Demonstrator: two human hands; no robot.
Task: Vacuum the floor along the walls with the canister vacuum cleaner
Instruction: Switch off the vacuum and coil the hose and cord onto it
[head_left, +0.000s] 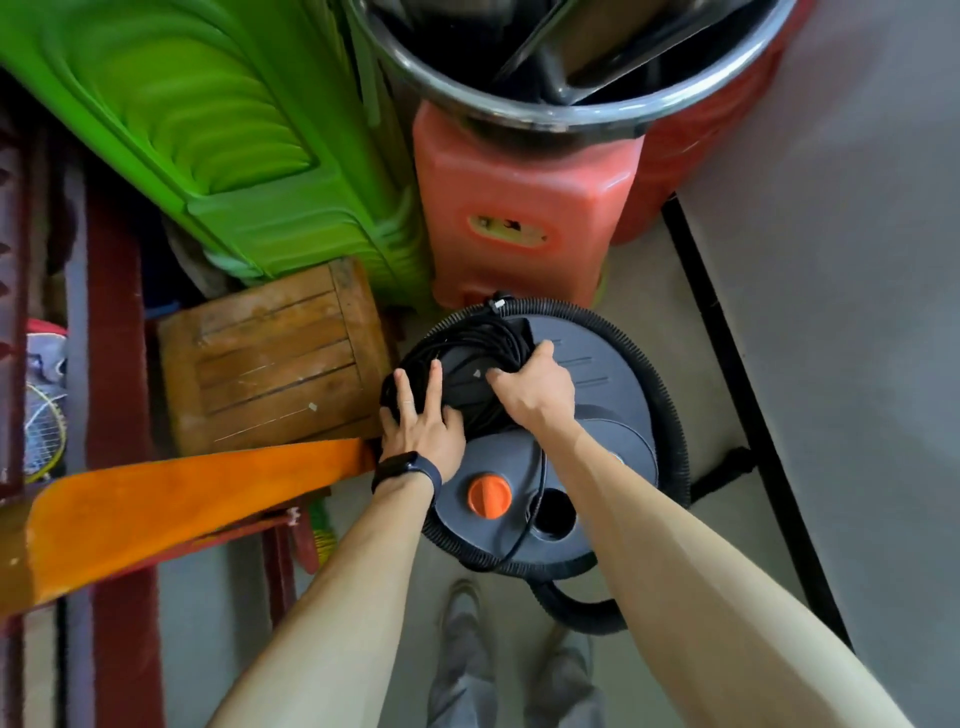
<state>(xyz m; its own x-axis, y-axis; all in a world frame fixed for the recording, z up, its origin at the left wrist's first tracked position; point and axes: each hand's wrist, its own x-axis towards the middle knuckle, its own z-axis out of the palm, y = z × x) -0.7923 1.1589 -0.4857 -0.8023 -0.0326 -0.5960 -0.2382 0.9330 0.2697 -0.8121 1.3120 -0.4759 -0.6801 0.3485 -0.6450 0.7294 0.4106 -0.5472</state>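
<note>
The canister vacuum cleaner (608, 395) stands on the floor below me, seen from above: a round grey lid with an orange knob (489, 494) and an open hose port (552, 515). A ribbed black hose (670, 415) loops around the lid. A coil of black power cord (467, 338) is bundled on the lid's handle. My left hand (422, 421), with a dark watch on the wrist, lies flat with spread fingers on the coil's left side. My right hand (535, 389) is closed around the cord bundle at its right side.
A wooden crate (275, 358) sits left of the vacuum, with stacked green plastic chairs (218, 130) behind it and a red plastic stool (524, 208) under a large metal pot (571, 62). An orange board (182, 504) juts in from the left. Grey floor (831, 312) with a black strip (727, 353) lies right.
</note>
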